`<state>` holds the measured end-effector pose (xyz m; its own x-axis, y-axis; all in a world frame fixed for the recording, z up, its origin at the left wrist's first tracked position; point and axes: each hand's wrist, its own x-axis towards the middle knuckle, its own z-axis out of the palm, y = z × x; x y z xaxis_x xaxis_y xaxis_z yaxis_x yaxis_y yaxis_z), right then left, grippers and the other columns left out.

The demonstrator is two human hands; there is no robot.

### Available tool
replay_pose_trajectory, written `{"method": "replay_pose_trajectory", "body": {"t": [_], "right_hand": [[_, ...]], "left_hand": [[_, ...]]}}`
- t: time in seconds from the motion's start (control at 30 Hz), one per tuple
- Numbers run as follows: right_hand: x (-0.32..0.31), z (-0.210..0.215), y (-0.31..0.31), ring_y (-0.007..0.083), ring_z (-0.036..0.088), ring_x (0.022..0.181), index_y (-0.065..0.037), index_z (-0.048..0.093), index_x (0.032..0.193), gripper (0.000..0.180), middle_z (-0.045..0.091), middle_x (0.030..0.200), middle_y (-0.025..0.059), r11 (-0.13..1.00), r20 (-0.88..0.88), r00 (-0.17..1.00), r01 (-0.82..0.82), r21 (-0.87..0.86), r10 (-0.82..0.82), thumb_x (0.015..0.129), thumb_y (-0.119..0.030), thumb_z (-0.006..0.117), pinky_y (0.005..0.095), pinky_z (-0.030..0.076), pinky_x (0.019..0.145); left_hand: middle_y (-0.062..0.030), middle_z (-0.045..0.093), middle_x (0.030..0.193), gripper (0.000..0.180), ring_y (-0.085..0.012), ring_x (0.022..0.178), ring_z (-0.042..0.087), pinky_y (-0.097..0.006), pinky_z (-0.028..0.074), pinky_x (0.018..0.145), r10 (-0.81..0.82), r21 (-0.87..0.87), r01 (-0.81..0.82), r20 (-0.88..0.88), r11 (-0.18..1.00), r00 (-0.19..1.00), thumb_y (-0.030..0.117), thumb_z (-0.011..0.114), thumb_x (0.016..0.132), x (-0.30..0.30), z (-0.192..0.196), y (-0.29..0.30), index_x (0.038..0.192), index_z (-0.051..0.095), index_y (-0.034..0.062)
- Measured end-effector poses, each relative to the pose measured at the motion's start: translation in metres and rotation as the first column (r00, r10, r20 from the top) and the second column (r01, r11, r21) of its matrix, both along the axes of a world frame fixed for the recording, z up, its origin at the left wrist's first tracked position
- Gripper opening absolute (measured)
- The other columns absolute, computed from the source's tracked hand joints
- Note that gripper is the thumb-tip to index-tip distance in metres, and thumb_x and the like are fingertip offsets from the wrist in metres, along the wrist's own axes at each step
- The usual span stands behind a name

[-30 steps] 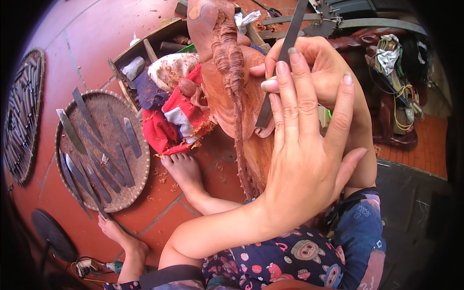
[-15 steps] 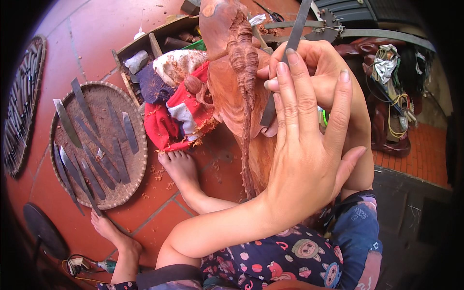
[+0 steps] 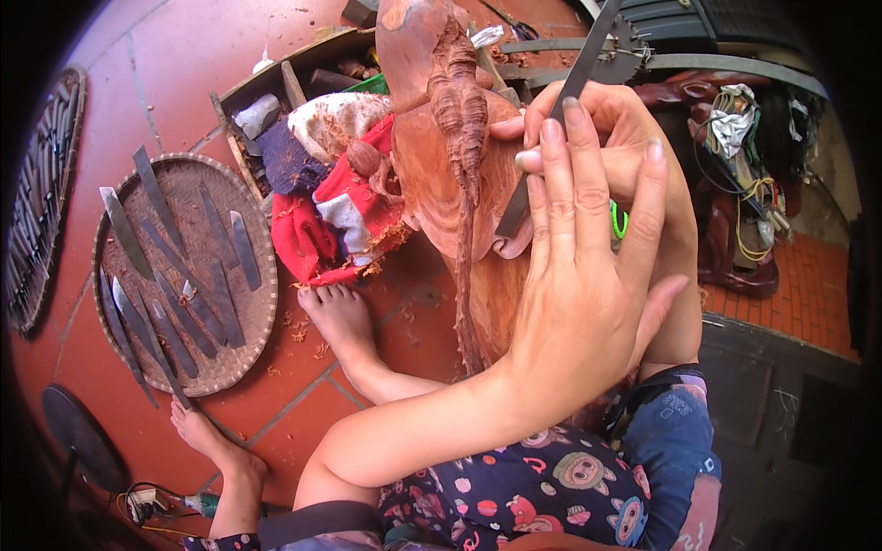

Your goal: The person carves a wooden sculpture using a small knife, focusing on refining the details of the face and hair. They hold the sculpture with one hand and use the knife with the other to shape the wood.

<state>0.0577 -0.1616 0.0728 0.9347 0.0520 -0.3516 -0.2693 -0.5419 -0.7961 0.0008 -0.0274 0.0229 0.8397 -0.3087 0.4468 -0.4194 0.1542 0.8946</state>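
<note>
A reddish wooden carving (image 3: pixel 427 174) with a ridged, rope-like strip down its front stands before me. My right hand (image 3: pixel 634 119) is closed round a flat dark steel chisel (image 3: pixel 588 64), which slants from upper right down to the wood. At the lower end of the chisel a thin curl of wood (image 3: pixel 508 246) lifts. My left hand (image 3: pixel 583 266) crosses over from the left, back upward, fingers stretched out. Its fingertips lie against the chisel and near the right fingers, and it partly covers the right hand and the wood behind.
Left on the tiled floor sits a round woven tray (image 3: pixel 262 363) with several flat blades. Beside the carving are red, white and blue cloths (image 3: pixel 303 239) and a wooden box (image 3: pixel 294 83) of odds and ends. Another tray (image 3: pixel 81 83) holds many tools. Dark red carved wood (image 3: pixel 726 266) stands right.
The chisel's upper end has swung right, so it leans more. Both hands have shifted slightly right and up with it. The carving stays in place.
</note>
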Motion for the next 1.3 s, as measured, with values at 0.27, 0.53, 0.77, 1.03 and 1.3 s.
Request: {"method": "replay_pose_trajectory", "body": {"t": [0.27, 0.53, 0.77, 1.03, 1.3], "right_hand": [[-0.008, 0.002, -0.001, 0.0092, 0.067, 0.084, 0.000, 0.068, 0.103, 0.024, 0.072, 0.092, 0.0047, 0.994, 0.018, 0.999, 0.048, 0.098, -0.050, 0.085, -0.011, 0.078, 0.0255, 0.055, 0.072], [0.010, -0.005, 0.008, 0.0055, 0.057, 0.072, 0.002, 0.070, 0.098, 0.021, 0.067, 0.082, 0.0000, 0.997, 0.075, 0.994, -0.077, -0.017, 0.078, 0.087, -0.015, 0.075, 0.0238, 0.047, 0.061], [0.004, 0.010, 0.016, 0.0054, 0.056, 0.071, 0.002, 0.068, 0.100, 0.025, 0.065, 0.080, -0.0009, 0.993, 0.075, 0.994, -0.088, 0.083, 0.081, 0.085, -0.016, 0.076, 0.0241, 0.046, 0.060], [0.010, -0.003, 0.015, 0.0082, 0.060, 0.073, 0.001, 0.067, 0.098, 0.020, 0.068, 0.085, 0.0016, 0.998, 0.104, 0.992, -0.069, -0.015, 0.070, 0.085, -0.012, 0.076, 0.0263, 0.051, 0.063], [0.009, -0.012, 0.011, 0.0100, 0.064, 0.077, 0.001, 0.066, 0.097, 0.019, 0.071, 0.090, 0.0050, 0.991, 0.211, 0.977, -0.044, 0.125, 0.016, 0.084, -0.007, 0.077, 0.0273, 0.054, 0.067]], "left_hand": [[-0.0477, 0.008, 0.152, 0.092, -0.0634, 0.143, 0.011, -0.061, 0.023, 0.117, -0.033, 0.004, 0.033, 0.007, 0.999, 0.999, 0.023, 0.074, 0.082, 0.002, 0.003, 0.000, 0.155, 0.023, -0.0022], [-0.0491, 0.006, 0.151, 0.094, -0.0660, 0.142, 0.010, -0.061, 0.027, 0.114, -0.022, 0.007, 0.022, -0.015, 1.000, 1.000, 0.024, 0.075, 0.080, 0.000, 0.003, 0.010, 0.155, 0.024, -0.0029], [-0.0485, 0.010, 0.151, 0.096, -0.0664, 0.141, 0.013, -0.061, 0.026, 0.115, 0.081, -0.074, -0.082, -0.010, 0.994, 0.997, 0.023, 0.078, 0.077, 0.003, 0.002, 0.001, 0.154, 0.026, -0.0028], [-0.0406, 0.008, 0.157, 0.096, -0.0639, 0.142, 0.011, -0.065, 0.025, 0.114, 0.063, -0.010, -0.063, 0.007, 0.998, 0.998, 0.026, 0.078, 0.078, 0.006, -0.003, 0.006, 0.154, 0.026, -0.0029], [-0.0409, 0.011, 0.156, 0.096, -0.0617, 0.144, 0.011, -0.067, 0.023, 0.113, 0.062, -0.041, -0.061, 0.020, 0.997, 0.998, 0.025, 0.078, 0.078, 0.010, -0.005, -0.001, 0.155, 0.026, -0.0014]]}}
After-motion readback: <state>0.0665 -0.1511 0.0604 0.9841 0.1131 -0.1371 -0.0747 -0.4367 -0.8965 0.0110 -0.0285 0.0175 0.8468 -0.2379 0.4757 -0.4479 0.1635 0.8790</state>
